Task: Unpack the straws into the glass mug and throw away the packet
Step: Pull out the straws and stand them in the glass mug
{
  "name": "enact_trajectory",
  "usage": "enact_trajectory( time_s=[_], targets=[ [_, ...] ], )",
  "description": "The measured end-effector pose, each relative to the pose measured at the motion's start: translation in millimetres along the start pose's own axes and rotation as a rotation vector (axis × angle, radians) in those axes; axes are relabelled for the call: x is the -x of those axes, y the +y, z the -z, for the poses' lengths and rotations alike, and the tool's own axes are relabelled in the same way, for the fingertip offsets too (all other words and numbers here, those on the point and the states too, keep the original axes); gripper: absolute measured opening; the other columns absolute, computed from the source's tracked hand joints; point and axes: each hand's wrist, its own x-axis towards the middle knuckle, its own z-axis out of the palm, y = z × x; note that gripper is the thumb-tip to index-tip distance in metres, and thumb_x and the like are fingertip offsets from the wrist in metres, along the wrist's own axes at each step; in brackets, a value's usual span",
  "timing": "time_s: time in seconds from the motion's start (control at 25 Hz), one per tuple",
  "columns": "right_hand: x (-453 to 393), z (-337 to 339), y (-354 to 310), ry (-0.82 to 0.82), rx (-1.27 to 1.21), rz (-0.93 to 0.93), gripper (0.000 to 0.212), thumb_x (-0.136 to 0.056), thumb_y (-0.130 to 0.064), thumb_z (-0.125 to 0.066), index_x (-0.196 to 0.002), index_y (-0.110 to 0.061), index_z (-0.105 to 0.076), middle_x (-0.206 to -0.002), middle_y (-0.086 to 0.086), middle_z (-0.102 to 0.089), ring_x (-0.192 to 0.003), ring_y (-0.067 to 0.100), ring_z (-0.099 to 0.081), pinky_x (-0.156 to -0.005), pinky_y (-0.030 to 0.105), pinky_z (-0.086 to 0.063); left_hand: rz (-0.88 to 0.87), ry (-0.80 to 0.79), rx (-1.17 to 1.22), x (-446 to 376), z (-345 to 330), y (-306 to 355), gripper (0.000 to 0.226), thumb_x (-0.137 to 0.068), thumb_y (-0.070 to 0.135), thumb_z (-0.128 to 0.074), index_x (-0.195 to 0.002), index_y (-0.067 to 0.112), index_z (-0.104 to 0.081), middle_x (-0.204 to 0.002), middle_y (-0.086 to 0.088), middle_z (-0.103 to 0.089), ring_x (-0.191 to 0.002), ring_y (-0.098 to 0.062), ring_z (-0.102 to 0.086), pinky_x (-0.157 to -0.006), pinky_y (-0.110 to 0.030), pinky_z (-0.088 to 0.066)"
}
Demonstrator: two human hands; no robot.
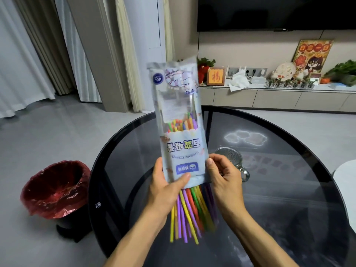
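Note:
I hold a clear printed straw packet [179, 120] upside down above the round dark glass table [289, 199]. My left hand [165, 187] grips its lower left edge with the thumb across the front. My right hand [223, 176] pinches the lower right edge. Colourful straws [189, 211] in yellow, purple, green and orange stick out of the open bottom end between my hands, and their other ends show through the packet's middle. The glass mug [234, 158] stands on the table just behind my right hand, partly hidden by it.
A black bin with a red liner [55, 189] stands on the floor left of the table. A white object [346, 180] sits at the table's right edge. A low cabinet [279, 97] with ornaments runs along the far wall under a TV.

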Motion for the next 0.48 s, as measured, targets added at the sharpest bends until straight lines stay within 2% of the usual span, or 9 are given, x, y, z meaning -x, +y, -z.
enact_trajectory(
  time_s=[0.08,0.12,0.16,0.2,0.24,0.28,0.36,0.4,0.48],
  targets=[
    [-10,14,0,-0.05,0.324,-0.093,0.014,-0.093,-0.023,-0.062,-0.105,-0.021,-0.067,-0.101,-0.006,-0.073,-0.096,0.011,-0.069,-0.087,0.039,-0.057,0.096,0.128,0.047,-3,3,1,0.059,-0.075,0.021,-0.081,-0.124,0.032,-0.049,-0.114,0.002,-0.071,-0.095,-0.016,-0.071,-0.087,-0.043,-0.057],
    [-14,24,-1,-0.096,0.511,-0.12,0.016,-0.09,-0.028,-0.063,-0.104,-0.023,-0.068,-0.102,-0.007,-0.073,-0.098,0.012,-0.068,-0.09,0.04,-0.055,0.092,0.203,-0.087,-6,8,1,0.074,-0.075,0.024,-0.08,-0.135,0.033,-0.039,-0.129,0.001,-0.063,-0.107,-0.017,-0.066,-0.093,-0.044,-0.053],
    [-14,32,-3,-0.17,0.677,-0.129,0.017,-0.088,-0.033,-0.062,-0.101,-0.023,-0.068,-0.101,-0.008,-0.073,-0.097,0.014,-0.068,-0.089,0.038,-0.054,0.033,0.239,-0.346,-9,14,0,0.087,-0.074,0.029,-0.078,-0.144,0.033,-0.027,-0.144,0.0,-0.049,-0.124,-0.02,-0.055,-0.102,-0.046,-0.046],
    [-11,37,-4,-0.254,0.813,-0.137,0.02,-0.088,-0.038,-0.061,-0.098,-0.022,-0.068,-0.099,-0.007,-0.073,-0.097,0.017,-0.068,-0.087,0.036,-0.053,-0.055,0.186,-0.648,-11,19,-5,0.092,-0.074,0.035,-0.075,-0.148,0.034,-0.02,-0.155,0.001,-0.032,-0.137,-0.022,-0.038,-0.111,-0.049,-0.035],
    [-5,38,-4,-0.331,0.92,-0.151,0.023,-0.088,-0.041,-0.058,-0.098,-0.022,-0.066,-0.1,-0.005,-0.073,-0.098,0.02,-0.067,-0.084,0.035,-0.052,-0.143,0.065,-0.902,-9,21,-7,0.088,-0.077,0.041,-0.071,-0.149,0.036,-0.02,-0.16,0.003,-0.018,-0.145,-0.022,-0.022,-0.116,-0.049,-0.024],
    [1,35,0,-0.397,0.99,-0.164,0.026,-0.089,-0.044,-0.055,-0.099,-0.021,-0.064,-0.103,-0.002,-0.072,-0.1,0.024,-0.066,-0.082,0.036,-0.05,-0.174,-0.102,-1.051,-8,22,-9,0.081,-0.08,0.046,-0.067,-0.148,0.039,-0.023,-0.162,0.006,-0.009,-0.149,-0.02,-0.01,-0.119,-0.048,-0.017],
    [8,22,10,-0.469,1.038,-0.17,0.029,-0.093,-0.045,-0.049,-0.101,-0.019,-0.059,-0.107,0.006,-0.068,-0.104,0.031,-0.063,-0.081,0.038,-0.048,-0.114,-0.401,-1.146,-2,21,-15,0.069,-0.087,0.048,-0.06,-0.146,0.044,-0.026,-0.164,0.008,-0.004,-0.15,-0.018,0.002,-0.121,-0.041,-0.013],
    [8,15,16,-0.487,1.037,-0.171,0.03,-0.095,-0.044,-0.046,-0.099,-0.016,-0.057,-0.107,0.009,-0.067,-0.104,0.033,-0.062,-0.08,0.038,-0.047,-0.103,-0.458,-1.166,0,22,-20,0.067,-0.089,0.048,-0.058,-0.146,0.046,-0.024,-0.164,0.009,-0.002,-0.15,-0.017,0.005,-0.121,-0.041,-0.015],
    [4,6,22,-0.499,1.028,-0.201,0.032,-0.097,-0.044,-0.042,-0.091,-0.015,-0.052,-0.106,0.013,-0.066,-0.101,0.036,-0.061,-0.076,0.039,-0.044,-0.133,-0.459,-1.198,3,24,-24,0.067,-0.09,0.051,-0.055,-0.146,0.048,-0.019,-0.163,0.012,0.0,-0.15,-0.016,0.008,-0.119,-0.044,-0.021]
  ],
)
